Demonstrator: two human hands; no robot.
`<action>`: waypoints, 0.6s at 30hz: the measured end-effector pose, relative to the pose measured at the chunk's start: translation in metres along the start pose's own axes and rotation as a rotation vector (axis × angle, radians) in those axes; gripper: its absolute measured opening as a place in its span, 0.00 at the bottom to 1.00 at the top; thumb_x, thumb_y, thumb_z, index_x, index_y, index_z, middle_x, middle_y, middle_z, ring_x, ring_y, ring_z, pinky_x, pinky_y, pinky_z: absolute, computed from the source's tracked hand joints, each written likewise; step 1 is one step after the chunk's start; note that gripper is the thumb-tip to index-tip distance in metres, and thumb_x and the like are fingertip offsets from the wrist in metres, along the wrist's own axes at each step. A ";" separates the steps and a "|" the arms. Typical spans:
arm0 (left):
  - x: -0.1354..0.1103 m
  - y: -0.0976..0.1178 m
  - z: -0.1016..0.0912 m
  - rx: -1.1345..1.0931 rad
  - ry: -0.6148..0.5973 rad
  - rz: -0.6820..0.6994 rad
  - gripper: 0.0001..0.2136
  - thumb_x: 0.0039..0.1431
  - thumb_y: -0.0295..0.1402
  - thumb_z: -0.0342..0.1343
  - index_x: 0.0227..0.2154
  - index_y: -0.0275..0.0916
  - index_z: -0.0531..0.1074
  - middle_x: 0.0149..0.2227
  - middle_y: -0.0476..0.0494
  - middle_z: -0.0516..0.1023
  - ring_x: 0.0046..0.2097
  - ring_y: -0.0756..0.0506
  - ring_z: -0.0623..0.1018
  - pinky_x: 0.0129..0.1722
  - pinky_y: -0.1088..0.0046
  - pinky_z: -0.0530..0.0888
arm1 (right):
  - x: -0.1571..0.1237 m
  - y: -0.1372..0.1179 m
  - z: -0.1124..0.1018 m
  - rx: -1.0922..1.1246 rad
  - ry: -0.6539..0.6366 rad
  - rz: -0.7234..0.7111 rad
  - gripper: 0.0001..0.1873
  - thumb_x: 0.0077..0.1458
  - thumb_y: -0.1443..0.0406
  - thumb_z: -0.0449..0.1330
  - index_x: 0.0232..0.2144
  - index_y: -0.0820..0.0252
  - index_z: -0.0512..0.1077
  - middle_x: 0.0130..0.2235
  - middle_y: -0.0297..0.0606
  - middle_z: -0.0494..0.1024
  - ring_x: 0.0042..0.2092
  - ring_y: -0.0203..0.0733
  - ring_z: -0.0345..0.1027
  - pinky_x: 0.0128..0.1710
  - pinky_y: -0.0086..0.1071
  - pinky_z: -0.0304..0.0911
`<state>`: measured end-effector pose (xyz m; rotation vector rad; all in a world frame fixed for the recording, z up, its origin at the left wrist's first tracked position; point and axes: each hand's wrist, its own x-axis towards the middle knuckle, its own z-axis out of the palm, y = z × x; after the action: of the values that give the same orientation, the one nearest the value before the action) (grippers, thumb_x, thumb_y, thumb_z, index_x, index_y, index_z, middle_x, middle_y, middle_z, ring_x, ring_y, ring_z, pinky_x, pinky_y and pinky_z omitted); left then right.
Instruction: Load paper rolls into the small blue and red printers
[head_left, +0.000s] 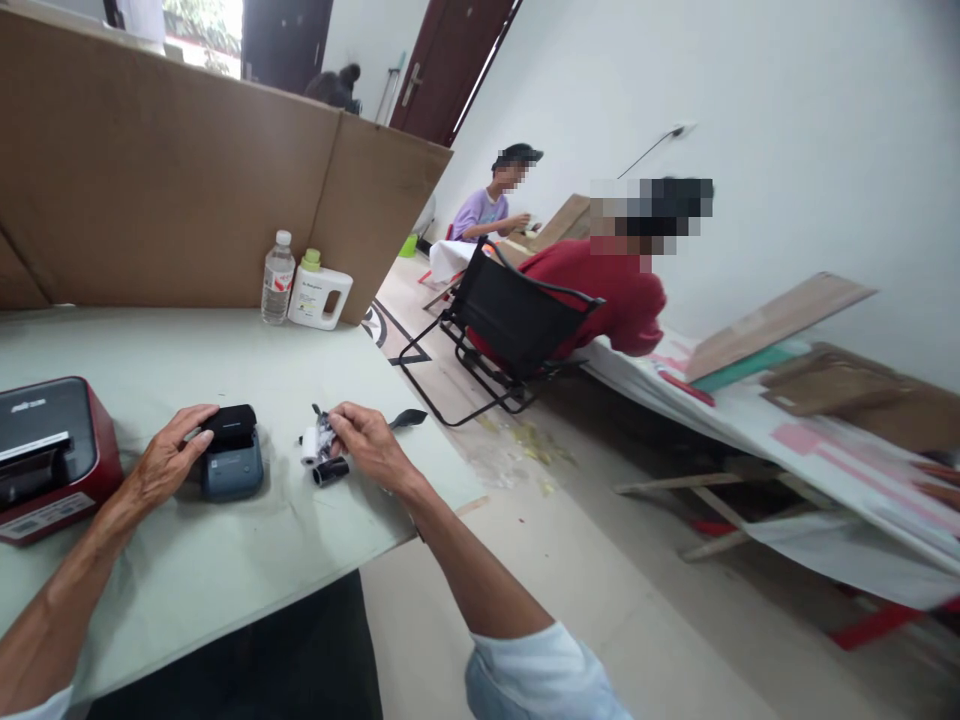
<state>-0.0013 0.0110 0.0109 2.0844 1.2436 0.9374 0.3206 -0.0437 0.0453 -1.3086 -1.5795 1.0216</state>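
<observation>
My left hand (166, 458) rests against the left side of a small blue-grey and black label printer (231, 452) on the pale green table (225, 560), fingers curled round its edge. My right hand (367, 442) pinches a small crumpled strip of black and white label tape (324, 437). A little white roll (309, 446) and a black spool (330, 470) lie just under that hand. A dark scrap (409, 418) lies on the table past my fingers.
A larger red and black printer (46, 455) sits at the table's left edge. A water bottle (277, 279) and a white jug (319, 293) stand by the cardboard wall (150, 170). Two people sit at long tables to the right, one on a black folding chair (510, 330).
</observation>
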 end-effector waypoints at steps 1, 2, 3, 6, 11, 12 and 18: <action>0.000 -0.001 0.000 0.000 0.005 0.009 0.25 0.67 0.49 0.48 0.58 0.41 0.74 0.60 0.38 0.76 0.62 0.37 0.74 0.65 0.54 0.69 | 0.011 0.001 0.000 -0.007 0.028 -0.013 0.17 0.64 0.52 0.56 0.29 0.57 0.69 0.21 0.30 0.73 0.24 0.35 0.64 0.27 0.28 0.60; 0.001 -0.002 0.001 -0.002 0.008 0.016 0.25 0.67 0.49 0.48 0.58 0.41 0.74 0.60 0.38 0.76 0.62 0.38 0.74 0.66 0.54 0.68 | 0.023 0.003 0.002 -0.015 0.053 -0.026 0.18 0.64 0.52 0.55 0.29 0.57 0.68 0.21 0.30 0.74 0.23 0.35 0.64 0.26 0.28 0.60; 0.001 -0.003 0.001 -0.004 0.008 0.021 0.25 0.67 0.50 0.48 0.58 0.41 0.74 0.60 0.38 0.76 0.62 0.38 0.74 0.66 0.54 0.68 | 0.034 0.006 0.003 -0.027 0.075 -0.036 0.18 0.64 0.52 0.54 0.28 0.57 0.68 0.21 0.31 0.73 0.23 0.35 0.64 0.26 0.28 0.60; 0.001 -0.002 0.000 -0.014 0.002 0.020 0.25 0.67 0.50 0.47 0.58 0.40 0.74 0.60 0.38 0.75 0.62 0.37 0.74 0.67 0.54 0.68 | 0.061 0.017 0.008 -0.114 0.127 -0.015 0.18 0.65 0.53 0.51 0.28 0.56 0.66 0.20 0.31 0.73 0.23 0.35 0.66 0.27 0.28 0.61; 0.000 0.000 0.000 -0.014 -0.004 0.014 0.25 0.67 0.49 0.48 0.58 0.40 0.74 0.61 0.38 0.75 0.63 0.37 0.74 0.66 0.55 0.68 | 0.074 0.035 -0.006 -0.272 0.182 0.040 0.16 0.66 0.58 0.50 0.28 0.57 0.67 0.21 0.30 0.71 0.24 0.38 0.69 0.29 0.29 0.62; 0.000 0.000 0.000 -0.017 0.000 0.018 0.25 0.67 0.49 0.48 0.58 0.40 0.74 0.60 0.38 0.76 0.62 0.37 0.74 0.66 0.54 0.68 | 0.071 0.036 -0.012 -0.315 0.197 0.046 0.14 0.65 0.59 0.51 0.28 0.57 0.68 0.22 0.31 0.72 0.26 0.39 0.70 0.31 0.30 0.63; 0.000 -0.002 0.002 -0.022 0.001 -0.003 0.25 0.67 0.50 0.48 0.58 0.41 0.74 0.61 0.38 0.75 0.63 0.37 0.73 0.64 0.55 0.71 | 0.039 0.029 -0.033 -0.680 0.247 -0.013 0.05 0.61 0.67 0.59 0.38 0.59 0.75 0.42 0.43 0.80 0.41 0.44 0.73 0.42 0.35 0.63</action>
<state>-0.0010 0.0113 0.0084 2.0644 1.2312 0.9466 0.3559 0.0017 0.0329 -1.7836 -1.8019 0.2816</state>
